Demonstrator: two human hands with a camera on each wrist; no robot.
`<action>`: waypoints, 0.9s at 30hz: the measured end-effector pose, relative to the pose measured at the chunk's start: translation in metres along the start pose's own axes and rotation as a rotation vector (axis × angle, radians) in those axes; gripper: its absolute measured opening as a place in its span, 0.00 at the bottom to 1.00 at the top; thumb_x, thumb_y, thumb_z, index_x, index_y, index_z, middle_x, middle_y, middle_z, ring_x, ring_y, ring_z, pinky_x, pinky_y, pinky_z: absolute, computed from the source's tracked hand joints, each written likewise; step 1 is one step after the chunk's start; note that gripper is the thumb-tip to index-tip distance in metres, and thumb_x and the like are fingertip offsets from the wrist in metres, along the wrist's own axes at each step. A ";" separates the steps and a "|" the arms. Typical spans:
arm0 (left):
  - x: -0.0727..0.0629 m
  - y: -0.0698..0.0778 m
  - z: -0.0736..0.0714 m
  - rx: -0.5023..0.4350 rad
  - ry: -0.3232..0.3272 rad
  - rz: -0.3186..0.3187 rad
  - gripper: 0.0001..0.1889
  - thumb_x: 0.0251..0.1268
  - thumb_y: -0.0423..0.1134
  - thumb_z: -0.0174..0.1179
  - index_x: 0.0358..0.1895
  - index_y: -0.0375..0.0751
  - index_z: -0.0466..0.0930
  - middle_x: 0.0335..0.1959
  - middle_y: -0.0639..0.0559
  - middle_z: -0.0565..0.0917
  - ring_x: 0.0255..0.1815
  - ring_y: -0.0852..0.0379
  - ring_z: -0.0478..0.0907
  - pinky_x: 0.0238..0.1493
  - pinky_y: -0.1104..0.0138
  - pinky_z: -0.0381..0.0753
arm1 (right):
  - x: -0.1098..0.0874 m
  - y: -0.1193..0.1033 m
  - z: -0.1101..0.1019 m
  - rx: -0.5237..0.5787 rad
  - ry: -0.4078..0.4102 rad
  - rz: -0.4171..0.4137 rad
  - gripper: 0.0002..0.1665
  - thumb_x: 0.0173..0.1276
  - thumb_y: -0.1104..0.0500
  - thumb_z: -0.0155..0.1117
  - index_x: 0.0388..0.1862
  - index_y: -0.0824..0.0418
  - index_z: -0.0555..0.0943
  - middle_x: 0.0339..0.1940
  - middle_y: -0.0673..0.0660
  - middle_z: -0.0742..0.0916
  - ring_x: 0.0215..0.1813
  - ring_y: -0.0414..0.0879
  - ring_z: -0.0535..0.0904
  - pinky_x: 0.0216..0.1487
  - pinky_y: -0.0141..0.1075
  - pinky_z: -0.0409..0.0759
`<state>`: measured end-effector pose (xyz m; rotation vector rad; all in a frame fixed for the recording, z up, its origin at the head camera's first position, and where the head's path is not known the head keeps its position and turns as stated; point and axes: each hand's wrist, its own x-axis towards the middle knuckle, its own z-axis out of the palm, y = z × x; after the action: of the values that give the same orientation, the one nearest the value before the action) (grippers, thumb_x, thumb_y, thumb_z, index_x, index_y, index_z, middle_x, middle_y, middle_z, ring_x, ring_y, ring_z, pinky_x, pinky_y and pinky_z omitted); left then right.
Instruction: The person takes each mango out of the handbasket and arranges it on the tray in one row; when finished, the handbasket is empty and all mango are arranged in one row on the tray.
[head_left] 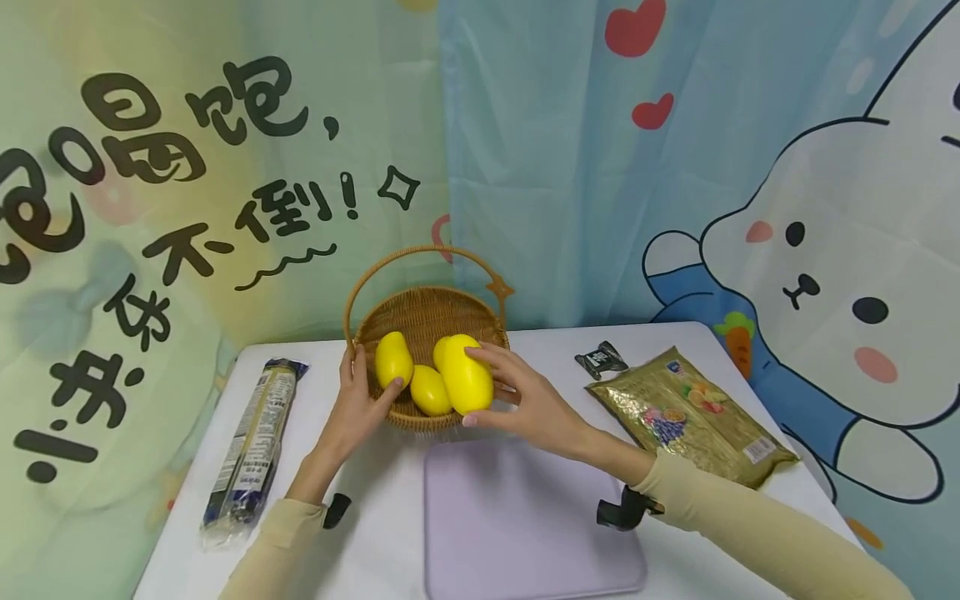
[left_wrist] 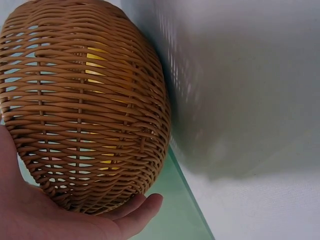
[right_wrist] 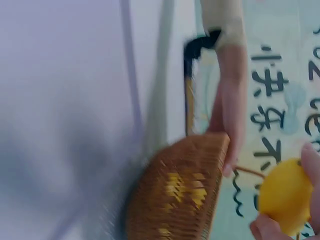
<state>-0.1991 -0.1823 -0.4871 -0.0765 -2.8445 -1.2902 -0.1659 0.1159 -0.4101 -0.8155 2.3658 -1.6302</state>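
Observation:
A brown wicker basket (head_left: 431, 310) with a tall arched handle stands at the back of the table. My left hand (head_left: 358, 407) grips its left side, thumb over the rim and fingers along the outside; the left wrist view shows them against the woven wall (left_wrist: 85, 115). My right hand (head_left: 536, 406) holds a large yellow mango (head_left: 468, 379) between thumb and fingers at the basket's right front. In the right wrist view this mango (right_wrist: 284, 195) is above the rim. Inside lie other yellow fruits, among them a mango (head_left: 393, 360) and a rounder one (head_left: 431, 390).
In front of the basket lies a pale purple mat (head_left: 528, 517). A long plastic-wrapped pack (head_left: 255, 442) is at the left. To the right are a small black packet (head_left: 602, 360) and a gold bag (head_left: 693, 417) with fruit pictures. A printed curtain (head_left: 525, 167) hangs behind.

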 end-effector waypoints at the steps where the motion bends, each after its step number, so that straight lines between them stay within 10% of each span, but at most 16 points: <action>1: 0.000 0.000 0.000 -0.002 -0.001 0.001 0.54 0.72 0.65 0.53 0.83 0.37 0.31 0.83 0.36 0.29 0.79 0.28 0.55 0.73 0.40 0.64 | -0.006 0.000 0.002 0.017 0.007 -0.003 0.49 0.61 0.52 0.78 0.77 0.36 0.65 0.82 0.46 0.60 0.74 0.51 0.72 0.68 0.36 0.76; 15: 0.001 0.001 -0.001 0.002 0.015 0.012 0.54 0.72 0.65 0.54 0.83 0.36 0.32 0.83 0.35 0.30 0.78 0.28 0.56 0.72 0.39 0.65 | -0.072 0.030 0.045 0.067 -0.105 -0.020 0.46 0.61 0.52 0.79 0.75 0.44 0.66 0.82 0.56 0.58 0.73 0.60 0.72 0.65 0.36 0.78; 27: 0.000 0.001 0.000 0.001 0.002 0.003 0.55 0.72 0.66 0.53 0.83 0.37 0.31 0.83 0.35 0.30 0.79 0.29 0.55 0.73 0.40 0.64 | -0.077 0.061 0.073 -0.003 -0.143 0.073 0.46 0.61 0.47 0.78 0.73 0.51 0.66 0.79 0.56 0.61 0.72 0.57 0.72 0.67 0.39 0.77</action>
<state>-0.1991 -0.1812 -0.4862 -0.0788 -2.8418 -1.2877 -0.0914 0.1114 -0.5075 -0.8068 2.2724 -1.4889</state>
